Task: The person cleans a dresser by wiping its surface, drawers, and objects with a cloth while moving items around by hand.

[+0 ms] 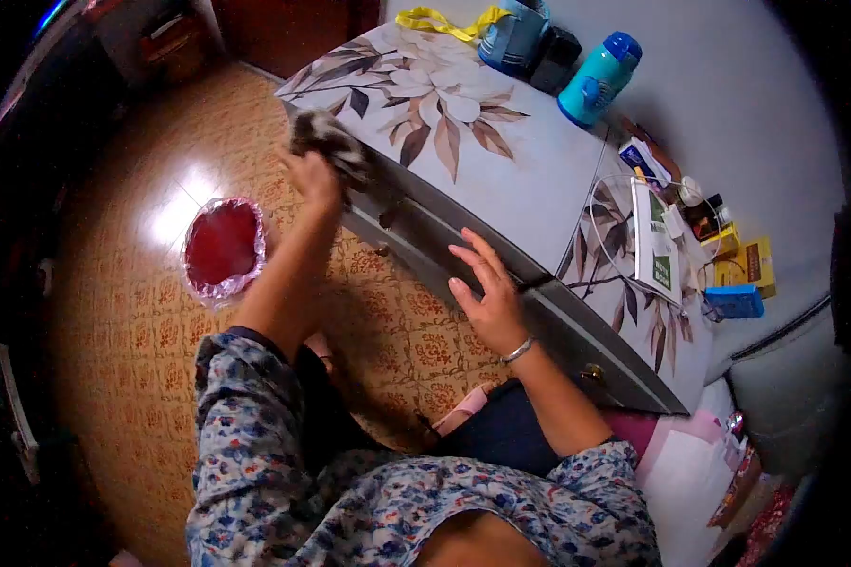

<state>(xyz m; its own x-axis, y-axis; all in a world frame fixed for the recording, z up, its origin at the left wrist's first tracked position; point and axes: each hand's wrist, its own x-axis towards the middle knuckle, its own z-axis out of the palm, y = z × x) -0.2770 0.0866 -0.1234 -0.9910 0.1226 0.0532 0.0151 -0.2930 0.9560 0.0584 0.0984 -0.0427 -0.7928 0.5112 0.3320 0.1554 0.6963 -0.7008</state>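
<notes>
Left hand (314, 178) presses cloth (329, 140) against cabinet (501, 180) edge.

Seen from a single head-worn camera, looking steeply down and forward over the wearer's own floral sleeves and lap. Close in, with a wide fisheye bend darkening the corners; floral-topped cabinet (463, 142) running diagonally from top centre to lower right.
</notes>
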